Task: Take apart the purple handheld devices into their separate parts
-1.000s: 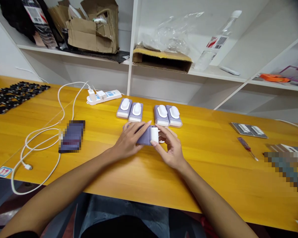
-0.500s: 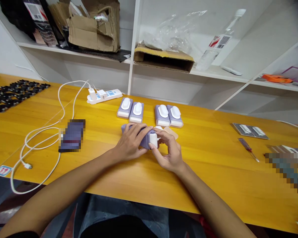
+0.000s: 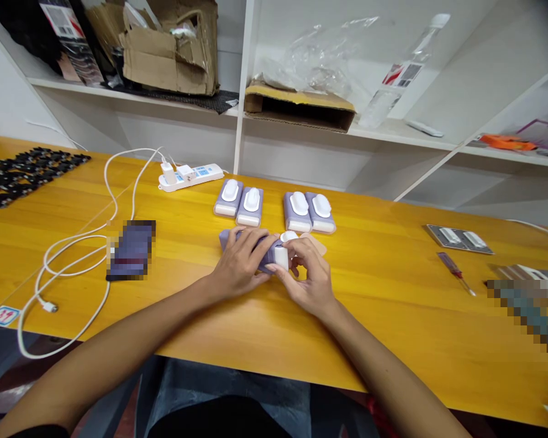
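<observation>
Near the middle of the table, a small purple box-shaped device (image 3: 265,260) with a white end piece lies between both my hands. My left hand (image 3: 237,261) is wrapped over its top and left side. From the right, my right hand (image 3: 311,277) grips the white end, thumb at the lower edge and fingers curled above. My fingers hide much of the device. Just behind my right hand are a white rounded piece (image 3: 288,235) and a flat beige piece (image 3: 316,243), both partly covered. Farther back stand similar devices with white oval knobs, a left pair (image 3: 250,218) and a right pair (image 3: 299,222).
A white power strip (image 3: 196,178) with plugs and a looping white cable (image 3: 50,250) lie left, near a blurred phone (image 3: 132,249). Black parts (image 3: 25,176) cover the far left. At right are a screwdriver (image 3: 455,272) and a plate with white pieces (image 3: 459,238). Shelves (image 3: 296,152) rise behind.
The device has turned slightly in my hands. My right thumb has shifted a little left along the white end, and the white rounded piece behind shows more. My left hand keeps its hold.
</observation>
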A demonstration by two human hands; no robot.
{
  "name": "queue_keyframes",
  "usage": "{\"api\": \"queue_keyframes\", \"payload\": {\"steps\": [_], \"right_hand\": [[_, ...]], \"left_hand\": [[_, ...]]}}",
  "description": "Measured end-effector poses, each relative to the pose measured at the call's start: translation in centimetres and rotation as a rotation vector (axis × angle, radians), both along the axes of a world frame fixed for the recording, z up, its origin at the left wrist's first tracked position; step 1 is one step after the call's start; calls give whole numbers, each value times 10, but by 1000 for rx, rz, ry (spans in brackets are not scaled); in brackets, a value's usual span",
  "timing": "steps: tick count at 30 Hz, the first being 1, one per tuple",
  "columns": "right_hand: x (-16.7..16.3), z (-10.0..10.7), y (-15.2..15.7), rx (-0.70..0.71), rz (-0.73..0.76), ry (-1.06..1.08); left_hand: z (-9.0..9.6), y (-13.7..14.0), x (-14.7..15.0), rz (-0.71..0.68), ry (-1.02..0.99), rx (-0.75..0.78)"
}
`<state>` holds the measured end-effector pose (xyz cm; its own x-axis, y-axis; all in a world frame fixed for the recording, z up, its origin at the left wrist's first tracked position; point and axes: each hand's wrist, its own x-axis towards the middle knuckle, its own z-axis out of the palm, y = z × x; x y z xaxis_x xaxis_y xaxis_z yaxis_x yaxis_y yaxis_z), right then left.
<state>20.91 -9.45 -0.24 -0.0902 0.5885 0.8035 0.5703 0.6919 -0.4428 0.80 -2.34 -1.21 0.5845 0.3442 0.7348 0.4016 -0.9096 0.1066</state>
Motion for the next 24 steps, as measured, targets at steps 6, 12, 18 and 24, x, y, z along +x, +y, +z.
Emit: {"api": "queue_keyframes", "payload": {"steps": [6,12,18,24], "right_hand": [[-3,-5,-2,-11,-30,21],[-1,-7,-4,-89,9,85],[1,1,-5,-139,46,106],[3,5,-6,-161,51,100]], "left_hand": [[0,0,0,13,27,-43],[2,0,0,-7,17,-18],[3,0,-1,-11,53,-92],[3,0,-1,-28,49,-68]]}}
